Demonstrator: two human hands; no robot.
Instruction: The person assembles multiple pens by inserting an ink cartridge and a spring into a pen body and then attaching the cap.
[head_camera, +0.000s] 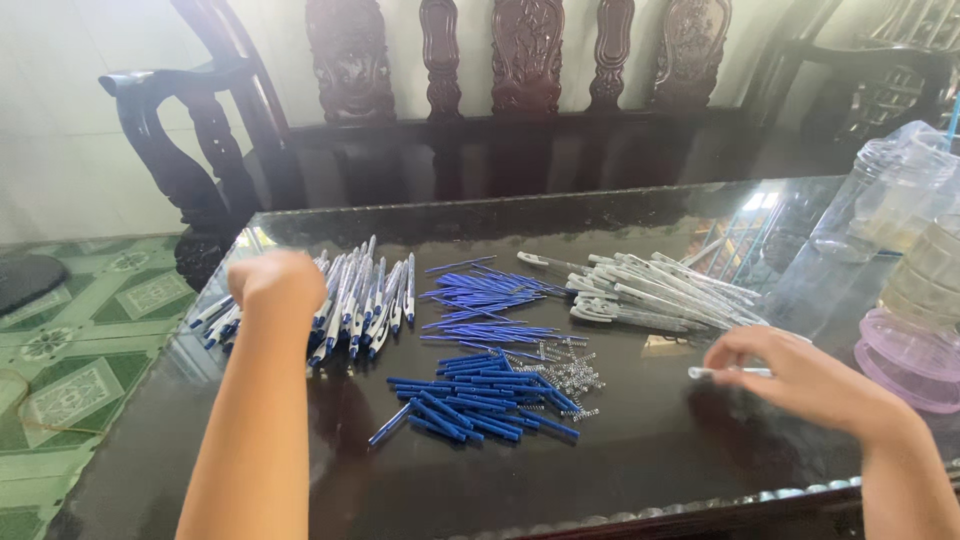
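My left hand (275, 282) reaches out over the row of finished white-and-blue pens (365, 300) at the left of the dark glass table (640, 470); its fingers are curled and I cannot see what is in them. My right hand (790, 375) rests at the right and pinches a white pen barrel (722, 372) that points left. Between the hands lie thin blue refills (480, 298), thick blue pen parts (470, 400) and small metal springs (570, 372). A heap of white pen barrels (655, 290) lies beyond my right hand.
A clear plastic bag (890, 200) and stacked plastic containers (915, 330) with a pink lid stand at the table's right edge. A carved dark wooden bench (480, 90) stands behind the table. Green patterned floor tiles (80, 340) show at the left.
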